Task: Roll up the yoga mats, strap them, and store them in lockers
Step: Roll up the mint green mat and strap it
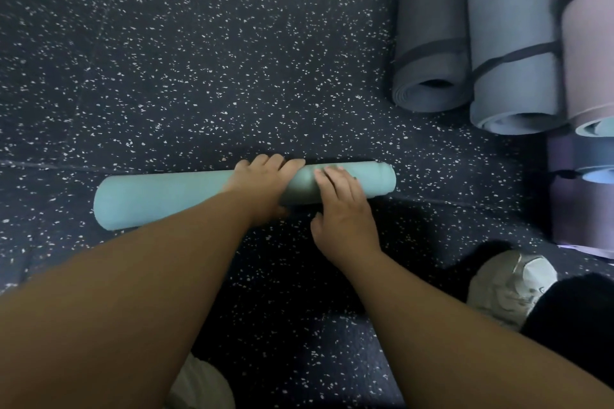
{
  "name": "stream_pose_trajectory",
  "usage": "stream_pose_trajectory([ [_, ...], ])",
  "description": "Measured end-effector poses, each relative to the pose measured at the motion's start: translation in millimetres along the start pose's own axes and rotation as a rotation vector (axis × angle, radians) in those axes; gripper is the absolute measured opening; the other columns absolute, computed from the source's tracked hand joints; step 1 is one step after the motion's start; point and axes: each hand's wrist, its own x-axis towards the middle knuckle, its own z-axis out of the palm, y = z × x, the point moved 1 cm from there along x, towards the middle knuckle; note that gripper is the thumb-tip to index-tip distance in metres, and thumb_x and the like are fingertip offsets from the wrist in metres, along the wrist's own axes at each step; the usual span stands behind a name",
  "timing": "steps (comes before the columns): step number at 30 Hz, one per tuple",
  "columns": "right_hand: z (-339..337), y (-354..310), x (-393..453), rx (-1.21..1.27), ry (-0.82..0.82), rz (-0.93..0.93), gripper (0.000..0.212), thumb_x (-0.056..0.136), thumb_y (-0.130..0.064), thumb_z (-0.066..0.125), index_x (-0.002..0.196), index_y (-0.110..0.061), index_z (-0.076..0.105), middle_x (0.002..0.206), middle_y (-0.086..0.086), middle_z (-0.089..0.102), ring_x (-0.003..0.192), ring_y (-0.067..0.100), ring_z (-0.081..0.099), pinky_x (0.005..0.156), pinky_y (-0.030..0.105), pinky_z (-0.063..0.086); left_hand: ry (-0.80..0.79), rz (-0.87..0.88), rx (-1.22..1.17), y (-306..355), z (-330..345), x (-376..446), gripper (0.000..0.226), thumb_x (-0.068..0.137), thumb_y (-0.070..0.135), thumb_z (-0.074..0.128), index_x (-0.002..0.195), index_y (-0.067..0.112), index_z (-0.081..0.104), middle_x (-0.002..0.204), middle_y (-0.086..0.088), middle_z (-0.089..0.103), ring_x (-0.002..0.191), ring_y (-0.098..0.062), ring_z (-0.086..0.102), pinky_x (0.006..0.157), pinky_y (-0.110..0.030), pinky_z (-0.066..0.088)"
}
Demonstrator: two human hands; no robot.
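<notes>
Teal mat (159,197) is lying rolled on the speckled floor (199,60); left hand (265,186) is curling over it, right hand (342,202) pressing flat-fingered. Looking soft, springy, light, probably gripping best mid-roll. Strapped mats (511,43) are waiting nearby.

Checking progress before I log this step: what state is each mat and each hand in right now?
Teal mat: fully rolled, lying on the floor, no strap visible.
Left hand: fingers curled over the teal mat's top.
Right hand: straight fingers resting on the roll.
Grey mat: rolled, strapped.
Blue mat: rolled, strapped.
Pink mat: rolled, strapped.
Mats further right: rolled, partly out of frame.
</notes>
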Motion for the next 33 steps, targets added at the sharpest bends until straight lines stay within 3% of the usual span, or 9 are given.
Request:
stream_pose_trajectory([
  [5,-9,1,5,0.012,-0.012,-0.02,0.073,0.076,-0.002,0.056,0.146,-0.008,0.035,0.151,0.007,0.035,0.143,0.026,0.024,0.119,0.045,0.015,-0.002,-0.115,-0.003,14,-5,5,0.066,0.085,0.035,0.066,0.138,0.026,0.027,0.132,0.0,0.044,0.122,-0.024,0.042,0.097,-0.045,0.038],
  [9,-38,-4,16,-0.085,-0.083,0.003,0.074,0.088,-0.01,0.045,0.153,-0.02,0.012,0.16,-0.005,0.007,0.147,0.014,-0.004,0.117,0.038,-0.006,0.065,-0.201,-0.118,13,-25,-2,0.058,0.084,0.036,0.064,0.133,0.028,0.034,0.127,0.002,0.05,0.119,-0.023,0.041,0.093,-0.045,0.038],
  [13,-78,-19,20,-0.086,0.079,0.038,0.07,0.09,-0.017,0.046,0.152,-0.018,0.013,0.161,-0.002,0.0,0.147,0.017,-0.01,0.117,0.043,-0.005,0.23,-0.202,-0.089,6,-58,-20,0.052,0.084,0.04,0.058,0.13,0.032,0.036,0.118,0.007,0.057,0.112,-0.02,0.037,0.087,-0.038,0.025],
  [15,-102,-27,14,-0.091,0.162,0.055,0.071,0.092,-0.024,0.049,0.153,-0.018,0.012,0.161,0.001,-0.002,0.147,0.02,-0.01,0.117,0.045,-0.005,0.246,-0.178,-0.1,5,-76,-37,0.052,0.086,0.04,0.057,0.132,0.032,0.034,0.12,0.006,0.057,0.112,-0.02,0.039,0.088,-0.037,0.025],
  [21,-156,-53,-18,-0.112,0.249,0.054,0.093,0.088,-0.048,0.06,0.153,-0.02,0.001,0.16,0.01,-0.009,0.147,0.029,-0.008,0.117,0.048,0.003,0.27,-0.17,-0.202,9,-98,-95,0.061,0.084,0.039,0.063,0.137,0.029,0.034,0.124,0.001,0.044,0.115,-0.023,0.047,0.09,-0.039,0.041],
  [24,-186,-69,-42,0.14,0.248,0.026,0.1,0.085,-0.039,0.068,0.153,-0.017,-0.002,0.16,0.007,0.001,0.146,0.023,0.008,0.118,0.038,0.02,0.297,-0.15,-0.273,16,-104,-125,0.065,0.085,0.036,0.064,0.141,0.031,0.031,0.126,0.003,0.045,0.116,-0.022,0.045,0.094,-0.042,0.043],
  [26,-205,-78,-60,0.221,0.264,0.001,0.1,0.085,-0.032,0.07,0.153,-0.014,-0.001,0.158,0.006,0.012,0.143,0.022,0.017,0.116,0.032,0.02,0.299,-0.11,-0.338,26,-109,-144,0.075,0.085,0.032,0.066,0.144,0.04,0.021,0.128,0.003,0.047,0.117,-0.023,0.046,0.095,-0.043,0.043],
  [30,-237,-92,-98,0.119,0.329,-0.056,0.092,0.085,-0.033,0.07,0.152,-0.013,0.01,0.156,0.004,0.02,0.138,0.024,0.027,0.112,0.029,0.022,0.291,-0.008,-0.348,58,-124,-185,0.1,0.085,0.026,0.065,0.143,0.054,-0.012,0.141,0.0,0.042,0.116,-0.027,0.052,0.094,-0.041,0.044],
  [33,-259,-101,-130,0.066,0.359,-0.102,0.087,0.085,-0.031,0.069,0.151,-0.014,0.016,0.155,0.001,0.022,0.135,0.025,0.029,0.111,0.027,0.022,0.296,0.048,-0.42,84,-130,-209,0.101,0.081,0.027,0.065,0.141,0.052,-0.012,0.147,0.0,0.039,0.116,-0.027,0.054,0.094,-0.04,0.045],
])
